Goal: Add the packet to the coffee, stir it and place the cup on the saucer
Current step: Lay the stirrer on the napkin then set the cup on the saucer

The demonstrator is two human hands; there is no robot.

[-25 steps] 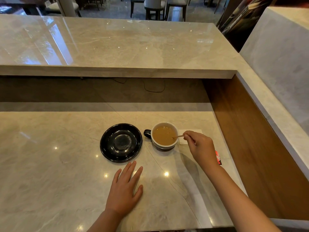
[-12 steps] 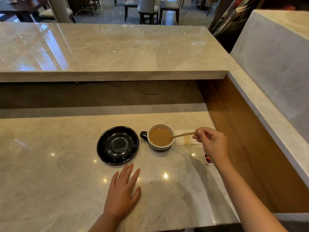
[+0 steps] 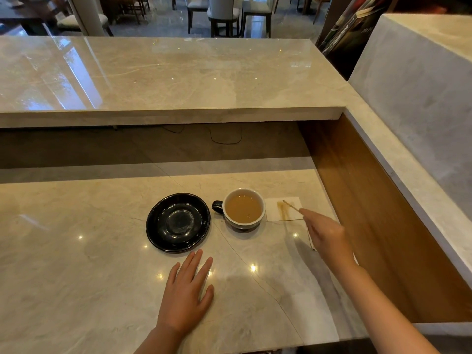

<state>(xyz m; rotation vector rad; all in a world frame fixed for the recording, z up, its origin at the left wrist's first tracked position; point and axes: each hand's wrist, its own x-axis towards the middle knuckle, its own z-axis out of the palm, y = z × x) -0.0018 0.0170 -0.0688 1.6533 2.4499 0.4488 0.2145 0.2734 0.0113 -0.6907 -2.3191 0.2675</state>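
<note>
Marble counter (image 3: 76, 251) under me, glossy with light spots, a raised marble ledge (image 3: 166, 77) across the back and dining chairs (image 3: 222, 14) beyond it. I'm looking down at my two hands. My left hand (image 3: 187, 292) lies flat on the counter, palm down, fingers spread, gripping nothing, just near the front edge of the saucer (image 3: 178, 222). That saucer is black, glossy and bare, sitting directly on the marble. Just beside it on the right stands the cup (image 3: 243, 208), white inside, dark outside, handle pointing toward the saucer, full of light brown coffee. The cup is on the counter, not on the saucer. Right of the cup lies a white napkin (image 3: 283, 208) with a brown stain on it. My right hand (image 3: 325, 235) is pinched on the end of a thin wooden stirrer (image 3: 291, 205), whose far tip sits over the stained napkin, clear of the cup. I can see a thin edge of something under my right hand, too hidden to tell what it is.
</note>
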